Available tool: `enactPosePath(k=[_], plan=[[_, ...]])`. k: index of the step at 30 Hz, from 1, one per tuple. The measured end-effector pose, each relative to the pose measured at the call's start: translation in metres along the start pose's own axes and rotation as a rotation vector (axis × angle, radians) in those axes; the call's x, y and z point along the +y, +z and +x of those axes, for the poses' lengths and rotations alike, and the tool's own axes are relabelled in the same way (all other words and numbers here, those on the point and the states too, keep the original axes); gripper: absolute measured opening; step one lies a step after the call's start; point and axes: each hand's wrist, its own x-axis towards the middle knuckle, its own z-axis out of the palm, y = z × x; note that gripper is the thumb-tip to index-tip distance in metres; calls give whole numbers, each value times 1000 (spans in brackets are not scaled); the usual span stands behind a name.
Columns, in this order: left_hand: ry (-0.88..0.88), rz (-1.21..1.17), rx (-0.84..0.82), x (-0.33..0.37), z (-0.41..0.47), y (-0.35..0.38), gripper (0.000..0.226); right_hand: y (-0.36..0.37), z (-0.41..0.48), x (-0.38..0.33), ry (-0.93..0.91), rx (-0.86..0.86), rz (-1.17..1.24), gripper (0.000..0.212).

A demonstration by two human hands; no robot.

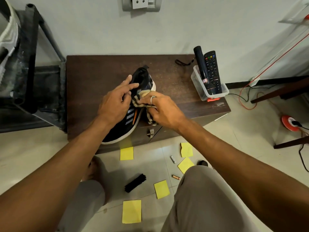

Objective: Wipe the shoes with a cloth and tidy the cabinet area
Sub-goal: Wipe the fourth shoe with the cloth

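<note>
A black sneaker (122,129) with white stripes, an orange mark and a white sole lies on the low dark wooden cabinet (93,77), its toe past the front edge. My left hand (115,101) holds the shoe at its middle, with two fingers stretched over the collar opening. My right hand (160,108), wearing a ring, grips a beige cloth with dark stripes (142,97) and presses it against the shoe's right side near the heel. Part of the cloth hangs below my right hand.
A clear plastic bin (200,91) at the cabinet's right holds a remote and a black torch. On the tiled floor lie several yellow sticky notes (126,153), a black brush (135,183) and two batteries (175,177). A dark metal stand (31,64) is at left; cables (247,97) run at right.
</note>
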Motion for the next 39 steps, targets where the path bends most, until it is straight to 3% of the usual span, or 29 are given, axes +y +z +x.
enactPosePath(k=[4, 6, 14, 19, 23, 25, 31, 39], plan=[[-13, 2, -4, 0, 2, -2, 43, -5, 9, 13, 18, 255, -97, 41], [-18, 2, -11, 0, 0, -2, 41, 7, 12, 10, 94, 286, -87, 41], [-8, 8, -21, -2, 2, 0, 39, 9, 13, -5, 117, 79, -157, 46], [-8, -5, -20, 1, 1, -1, 38, -18, 19, -1, 127, -108, -32, 50], [-15, -1, -16, 1, 1, -3, 39, -14, 15, 2, 101, 181, -102, 44], [-22, -2, -19, 0, 1, -3, 39, 4, 14, -3, 140, 220, -126, 42], [-15, -3, -31, 2, 1, -1, 38, 8, 13, -19, 182, 112, -154, 45], [-31, -47, -34, 2, 0, -5, 38, -24, 24, -5, 212, -154, -2, 50]])
